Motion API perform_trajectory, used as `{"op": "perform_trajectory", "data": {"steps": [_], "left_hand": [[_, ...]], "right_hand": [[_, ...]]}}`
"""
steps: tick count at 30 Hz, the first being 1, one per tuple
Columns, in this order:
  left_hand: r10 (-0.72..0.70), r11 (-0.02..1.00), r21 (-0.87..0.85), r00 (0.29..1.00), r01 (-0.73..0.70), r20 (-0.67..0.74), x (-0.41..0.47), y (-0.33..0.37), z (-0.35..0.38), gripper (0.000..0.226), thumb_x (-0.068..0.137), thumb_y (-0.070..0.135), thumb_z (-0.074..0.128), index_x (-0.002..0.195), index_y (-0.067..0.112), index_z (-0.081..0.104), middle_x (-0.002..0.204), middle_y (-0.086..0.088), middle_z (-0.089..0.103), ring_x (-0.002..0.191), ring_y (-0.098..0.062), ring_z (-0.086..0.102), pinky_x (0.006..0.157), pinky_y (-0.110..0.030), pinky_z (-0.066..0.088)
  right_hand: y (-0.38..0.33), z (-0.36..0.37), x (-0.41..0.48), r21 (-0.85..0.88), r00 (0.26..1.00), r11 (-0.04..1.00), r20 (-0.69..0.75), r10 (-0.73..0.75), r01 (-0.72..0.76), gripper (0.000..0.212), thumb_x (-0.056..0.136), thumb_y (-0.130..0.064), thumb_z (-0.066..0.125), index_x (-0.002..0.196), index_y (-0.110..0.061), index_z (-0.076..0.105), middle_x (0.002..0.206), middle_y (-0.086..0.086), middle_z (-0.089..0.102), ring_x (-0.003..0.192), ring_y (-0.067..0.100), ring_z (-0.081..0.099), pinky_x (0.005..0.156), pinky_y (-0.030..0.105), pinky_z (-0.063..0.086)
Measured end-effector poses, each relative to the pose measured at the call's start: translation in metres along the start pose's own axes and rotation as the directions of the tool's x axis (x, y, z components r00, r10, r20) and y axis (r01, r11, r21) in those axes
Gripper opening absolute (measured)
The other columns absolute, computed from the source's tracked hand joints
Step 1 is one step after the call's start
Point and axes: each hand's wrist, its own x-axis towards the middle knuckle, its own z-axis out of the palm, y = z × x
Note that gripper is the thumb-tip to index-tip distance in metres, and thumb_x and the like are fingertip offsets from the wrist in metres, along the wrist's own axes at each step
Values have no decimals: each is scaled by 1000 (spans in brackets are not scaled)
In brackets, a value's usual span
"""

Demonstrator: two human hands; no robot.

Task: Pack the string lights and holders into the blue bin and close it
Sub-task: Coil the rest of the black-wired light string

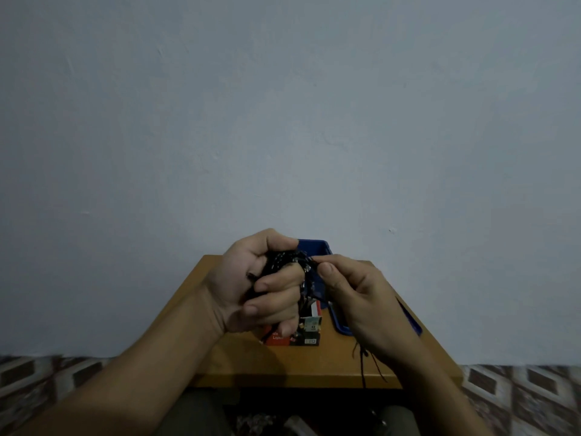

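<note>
**A:** Where are the string lights (284, 262)?

**B:** Bundled above the worktop (283, 365), gripped by the left hand (248, 287), its fingers (276, 283) curled round them. The right hand (358, 297) pinches a strand at the bundle's edge.

**A:** How will they handle?

**B:** Light, limp and tangle-prone, I judge, so hold the whole coil, not one wire. A loose strand (364, 365) dangles and could snag. A printed box (301, 336) lies just beside the blue bin (314, 247).
</note>
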Motion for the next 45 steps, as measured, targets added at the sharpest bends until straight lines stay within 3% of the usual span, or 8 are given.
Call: {"op": "perform_trajectory", "data": {"steps": [5,8,14,22,26,32,39,45], "left_hand": [[121,990,-74,993,-121,-15,0,2,3,54,98,37,24,50,14,37,38,-9,34,34,-23,28,64,-35,50],[172,979,-106,984,-177,-50,1,1,3,56,99,38,22,52,14,40,38,-9,45,35,-22,29,64,-36,50],[228,952,-197,972,-234,-53,0,2,0,64,102,48,23,62,8,51,49,-10,54,41,-22,30,69,-39,47],[317,926,-157,933,-344,-172,-2,5,0,66,103,56,27,68,8,54,52,-6,53,43,-17,49,69,-37,51],[325,919,-164,925,-358,-196,-2,4,3,65,102,57,26,73,7,56,56,-6,54,46,-18,50,70,-37,51],[365,897,-154,892,-414,-268,-3,6,9,62,102,57,28,75,9,58,60,-3,52,48,-16,47,70,-35,52],[452,855,-21,764,-519,-460,1,13,25,55,99,55,32,79,10,58,66,-3,52,51,-16,45,68,-34,55],[488,841,82,684,-535,-541,2,12,29,55,95,51,42,111,4,63,100,-14,68,77,-22,62,90,-40,51]], "right_hand": [[8,4,-5,78,994,992,45,97,-100,32,101,-33,42,104,-12,66,53,-13,46,44,0,36,45,13,30],[8,6,-6,95,992,989,60,111,-116,28,101,-35,43,93,-21,66,54,-10,41,45,3,32,45,17,28],[9,7,-8,50,976,982,128,174,-182,36,104,-38,39,84,-13,55,54,-11,40,45,2,33,46,16,29],[5,7,-9,-35,963,977,167,212,-209,31,108,-28,35,102,-9,60,53,-22,54,44,-5,49,46,9,34],[6,10,-10,-51,964,977,159,213,-207,29,108,-30,36,102,-15,60,52,-18,52,43,-2,46,47,12,34],[8,11,-10,88,965,973,174,194,-212,29,105,-31,41,104,-5,52,57,-9,43,44,3,34,45,17,31],[16,12,-12,54,937,952,203,284,-300,34,106,-33,40,103,-6,60,56,-9,44,44,3,35,44,17,30],[12,11,-13,-16,906,932,231,355,-361,38,105,-38,41,101,-4,60,55,-13,49,45,1,38,46,18,32]]}}
